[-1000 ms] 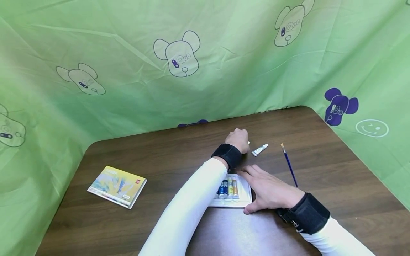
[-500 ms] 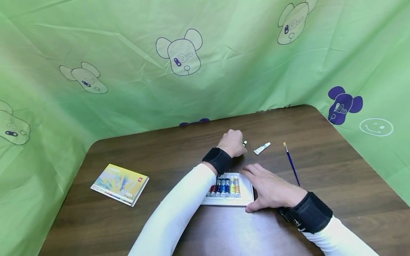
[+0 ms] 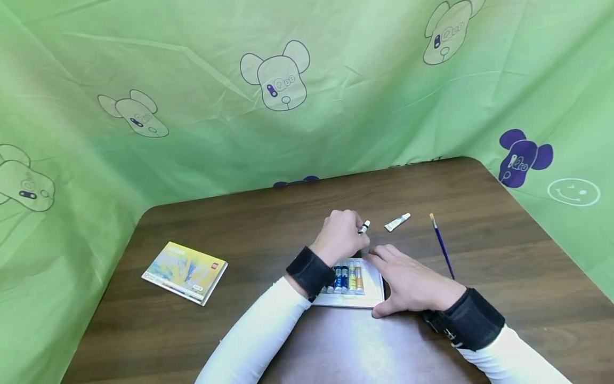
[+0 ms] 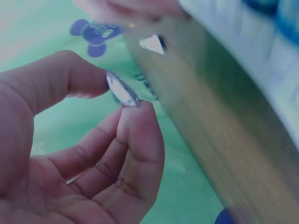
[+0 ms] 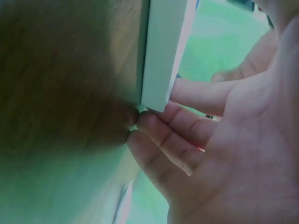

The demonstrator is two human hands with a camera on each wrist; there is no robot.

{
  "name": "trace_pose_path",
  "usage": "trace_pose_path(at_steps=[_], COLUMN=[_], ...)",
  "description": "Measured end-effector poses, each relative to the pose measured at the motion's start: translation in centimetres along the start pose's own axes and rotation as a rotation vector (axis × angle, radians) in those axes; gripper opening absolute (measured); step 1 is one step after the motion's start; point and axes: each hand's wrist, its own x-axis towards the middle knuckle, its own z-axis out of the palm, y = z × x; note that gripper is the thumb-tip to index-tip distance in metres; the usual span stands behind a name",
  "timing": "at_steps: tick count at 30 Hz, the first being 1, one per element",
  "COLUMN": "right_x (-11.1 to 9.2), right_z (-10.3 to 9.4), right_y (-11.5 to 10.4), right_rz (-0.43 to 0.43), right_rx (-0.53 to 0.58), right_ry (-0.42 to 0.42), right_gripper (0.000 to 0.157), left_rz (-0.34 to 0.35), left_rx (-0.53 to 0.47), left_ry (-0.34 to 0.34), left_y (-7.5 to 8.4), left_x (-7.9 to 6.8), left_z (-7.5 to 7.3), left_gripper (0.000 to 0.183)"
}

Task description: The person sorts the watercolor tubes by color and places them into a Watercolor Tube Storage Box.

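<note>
My left hand (image 3: pixel 338 237) pinches a small paint tube (image 3: pixel 364 227) just above the far side of a white paint box (image 3: pixel 373 288). In the left wrist view the tube (image 4: pixel 122 91) sits edge-on between thumb and fingertips. Several paint tubes (image 3: pixel 352 278), blue, yellow and orange among them, lie side by side in the box; the left hand and wrist hide its left part. My right hand (image 3: pixel 410 282) holds the box's right end, thumb at the near corner and fingers at the far one. The right wrist view shows fingertips against the white box end (image 5: pixel 164 51).
Behind the hands lies a loose paint tube (image 3: pixel 397 222). A blue-handled paintbrush (image 3: pixel 442 245) is to its right. On the left side of the wooden table (image 3: pixel 230 229) lies a yellow box (image 3: pixel 184 272) with a printed cover. Green cloth (image 3: pixel 201 133) hangs behind the table.
My left hand has come back toward the paint box with the tube, which now shows between its fingers. The right hand stays at the box's end. The whole view has shifted slightly.
</note>
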Motion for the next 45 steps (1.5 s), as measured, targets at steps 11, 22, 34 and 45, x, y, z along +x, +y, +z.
trace_pose_path(at_steps=[11, 22, 34, 45], right_x=[0.0, -0.5, -0.2, -0.2], right_z=[-0.1, -0.3, -0.4, -0.3], right_y=[-0.1, 0.1, 0.4, 0.5], right_rz=[0.009, 0.048, 0.008, 0.004], right_rx=[0.018, 0.021, -0.013, -0.004], right_ry=[-0.015, -0.015, -0.002, 0.006], right_gripper=[0.111, 0.118, 0.107, 0.104], left_rz=[-0.005, -0.012, 0.032, 0.055], left_rx=[-0.063, -0.043, 0.096, 0.320], left_ry=[0.104, 0.097, 0.117, 0.189], left_y=[-0.7, -0.1, 1.1, 2.4], left_x=[-5.0, -6.9, -7.8, -8.0], left_z=[0.5, 2.0, 3.1, 4.3], left_gripper=[0.019, 0.019, 0.023, 0.016])
